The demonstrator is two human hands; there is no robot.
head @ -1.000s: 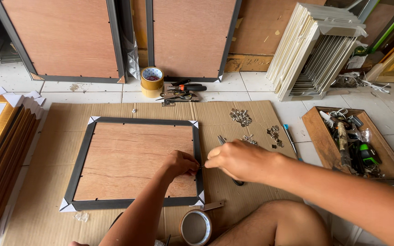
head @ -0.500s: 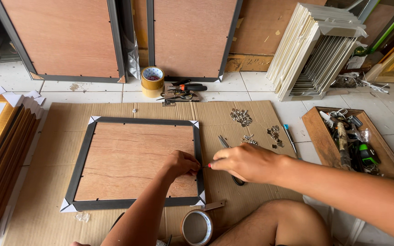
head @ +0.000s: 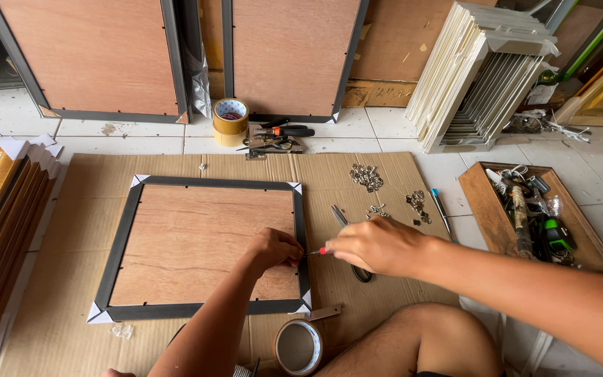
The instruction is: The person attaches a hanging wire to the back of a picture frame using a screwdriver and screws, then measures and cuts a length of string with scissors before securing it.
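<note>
Nearest you, a tape roll (head: 299, 347) lies flat on the cardboard sheet (head: 78, 181) beside your bent knee (head: 420, 335). Your left hand (head: 276, 249) rests on the right rail of the frame (head: 114, 255), its grip drawn together on something too small to make out, against the brown backing board (head: 197, 237). Your right hand (head: 378, 244), just beside it, has its grip clamped on a thin tool with a red tip (head: 319, 251) whose point meets the left fingers at the frame's edge. The frame lies face down in the middle of the cardboard, white protectors on its four corners. Scissors (head: 349, 241) lie partly under your right hand. Beyond them, small metal fittings (head: 366, 176) are scattered on the cardboard, with a blue pen (head: 439, 207) at the sheet's right edge. To the right, a wooden tray (head: 479, 209) on the tiled floor holds assorted tools. To the left, gold frames (head: 1, 223) stand stacked on edge. Farther off, a yellow tape roll (head: 231, 120) and pliers (head: 284, 134) lie on the floor, and behind them two large framed boards (head: 294, 56) and a stack of white frames (head: 469, 77) lean upright.
</note>
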